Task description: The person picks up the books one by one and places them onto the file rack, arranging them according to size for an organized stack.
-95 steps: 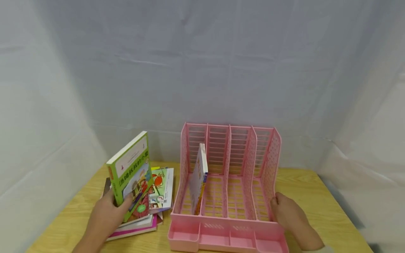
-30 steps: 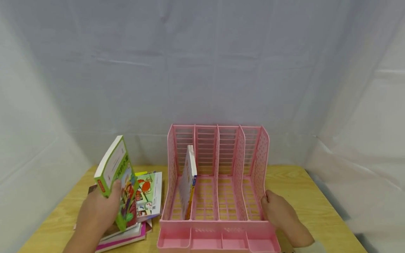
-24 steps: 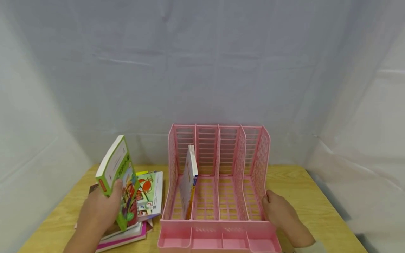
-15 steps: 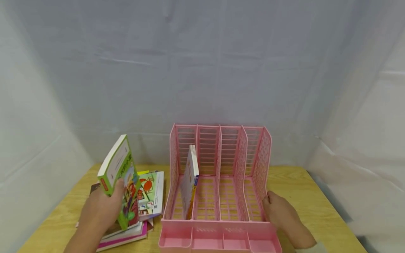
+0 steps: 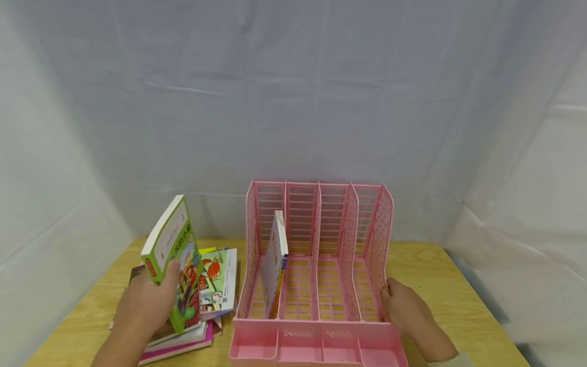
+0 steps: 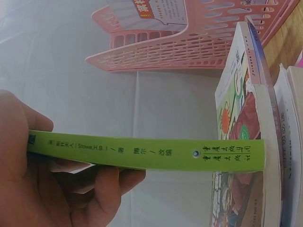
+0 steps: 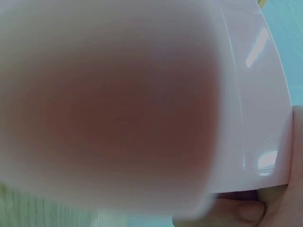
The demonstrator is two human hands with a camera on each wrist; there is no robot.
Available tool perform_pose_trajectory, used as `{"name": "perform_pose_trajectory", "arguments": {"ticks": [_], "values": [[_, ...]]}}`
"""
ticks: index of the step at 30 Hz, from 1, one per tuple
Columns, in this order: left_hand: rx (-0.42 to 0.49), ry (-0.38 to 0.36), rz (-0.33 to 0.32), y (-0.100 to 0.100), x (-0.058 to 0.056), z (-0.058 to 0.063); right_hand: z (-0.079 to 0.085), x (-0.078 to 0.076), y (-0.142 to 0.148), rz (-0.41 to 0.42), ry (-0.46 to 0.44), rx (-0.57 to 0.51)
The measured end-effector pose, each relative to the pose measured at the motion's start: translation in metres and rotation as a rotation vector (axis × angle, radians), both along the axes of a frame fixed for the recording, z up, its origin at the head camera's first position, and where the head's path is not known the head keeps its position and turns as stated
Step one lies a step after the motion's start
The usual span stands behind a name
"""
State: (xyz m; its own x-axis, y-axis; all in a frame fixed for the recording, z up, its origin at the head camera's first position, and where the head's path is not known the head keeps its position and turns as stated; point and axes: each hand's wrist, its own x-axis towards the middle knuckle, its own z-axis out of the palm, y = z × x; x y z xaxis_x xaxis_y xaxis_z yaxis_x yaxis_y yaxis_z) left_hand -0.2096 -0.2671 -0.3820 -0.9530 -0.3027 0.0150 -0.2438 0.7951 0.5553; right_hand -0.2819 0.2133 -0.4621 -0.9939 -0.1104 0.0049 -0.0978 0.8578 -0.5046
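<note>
A yellowish wood-grain bench (image 5: 440,285) spans the lower part of the head view. A grey back sheet (image 5: 293,127) hangs behind its far edge, creased lengthwise and crosswise, while a paler left sheet (image 5: 41,204) and a wrinkled right sheet (image 5: 536,204) close in the sides.

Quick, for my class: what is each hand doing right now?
Left hand: holding the green book.
Right hand: gripping the pink rack at its side.

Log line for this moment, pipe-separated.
left hand: holds green book by book pile | right hand: grips pink rack, right side | leftmost slot: one book
</note>
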Motion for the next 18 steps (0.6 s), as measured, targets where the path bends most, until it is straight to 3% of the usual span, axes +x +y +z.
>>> {"name": "perform_pose_trajectory", "arguments": {"ticks": [12, 18], "values": [[0.016, 0.0, 0.007, 0.0011, 0.0016, -0.0006, 0.0, 0.0021, -0.0015, 0.0, 0.003, -0.002], [0.0, -0.017, -0.027, 0.0044, 0.0016, 0.0017, 0.001, 0.0016, -0.0004, -0.004, 0.011, 0.003]]}}
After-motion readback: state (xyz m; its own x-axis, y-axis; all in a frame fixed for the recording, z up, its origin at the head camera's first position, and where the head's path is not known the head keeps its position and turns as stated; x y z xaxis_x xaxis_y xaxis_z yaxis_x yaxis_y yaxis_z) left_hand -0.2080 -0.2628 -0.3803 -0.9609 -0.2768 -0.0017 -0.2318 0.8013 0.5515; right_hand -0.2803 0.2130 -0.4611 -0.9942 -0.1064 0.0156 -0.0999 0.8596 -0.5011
